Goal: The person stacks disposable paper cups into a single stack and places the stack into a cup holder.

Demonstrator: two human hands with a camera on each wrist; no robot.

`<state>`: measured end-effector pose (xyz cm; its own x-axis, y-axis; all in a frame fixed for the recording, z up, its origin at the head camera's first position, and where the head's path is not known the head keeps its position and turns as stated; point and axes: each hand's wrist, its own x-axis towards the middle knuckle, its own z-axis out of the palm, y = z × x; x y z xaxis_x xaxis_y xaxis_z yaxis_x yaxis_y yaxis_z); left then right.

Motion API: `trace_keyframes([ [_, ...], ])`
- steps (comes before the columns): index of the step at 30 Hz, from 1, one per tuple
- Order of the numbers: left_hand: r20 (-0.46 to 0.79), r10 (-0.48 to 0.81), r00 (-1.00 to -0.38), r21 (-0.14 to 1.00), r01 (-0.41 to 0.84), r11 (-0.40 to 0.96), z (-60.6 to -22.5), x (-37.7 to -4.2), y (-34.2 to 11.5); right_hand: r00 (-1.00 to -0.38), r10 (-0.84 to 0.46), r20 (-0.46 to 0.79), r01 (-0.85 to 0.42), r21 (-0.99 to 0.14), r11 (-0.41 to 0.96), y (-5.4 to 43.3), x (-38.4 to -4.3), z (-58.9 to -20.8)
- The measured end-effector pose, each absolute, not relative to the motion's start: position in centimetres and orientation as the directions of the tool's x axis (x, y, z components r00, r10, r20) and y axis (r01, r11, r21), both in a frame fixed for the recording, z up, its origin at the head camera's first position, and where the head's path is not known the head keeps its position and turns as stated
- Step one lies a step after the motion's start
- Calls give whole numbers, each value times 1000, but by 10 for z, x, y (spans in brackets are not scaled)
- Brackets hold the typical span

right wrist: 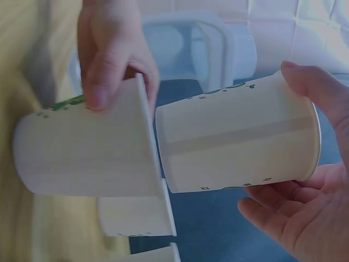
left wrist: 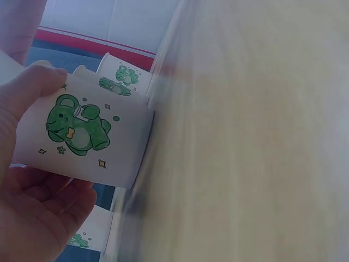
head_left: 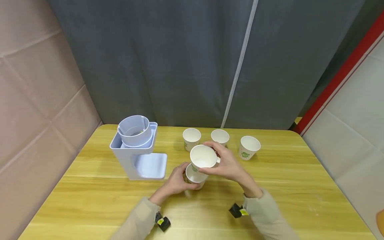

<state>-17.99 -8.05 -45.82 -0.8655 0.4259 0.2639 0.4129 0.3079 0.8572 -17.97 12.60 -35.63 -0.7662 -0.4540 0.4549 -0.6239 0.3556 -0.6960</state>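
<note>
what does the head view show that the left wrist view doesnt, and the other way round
Only the head view shows the machine and looks down into the open raised cup, which the right hand holds.

Only the left wrist view shows, clearly and in full, the green bear with an orange bow tie on the lower cup.

Both show the left hand holding the lower cup, the back cups, the red strip and the table.

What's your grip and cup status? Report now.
Left grip holds lower cup. Right grip holds upper cup above it. Three more cups stand beyond; nothing visible between the held pair.
</note>
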Motion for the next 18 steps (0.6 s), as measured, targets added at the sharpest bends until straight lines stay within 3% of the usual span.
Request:
trace_keyframes([
  [18, 309, 424, -851, 853, 445, 273, -458, -180, -79, -782, -474, 406, -609, -662, 437, 113, -174, -388],
])
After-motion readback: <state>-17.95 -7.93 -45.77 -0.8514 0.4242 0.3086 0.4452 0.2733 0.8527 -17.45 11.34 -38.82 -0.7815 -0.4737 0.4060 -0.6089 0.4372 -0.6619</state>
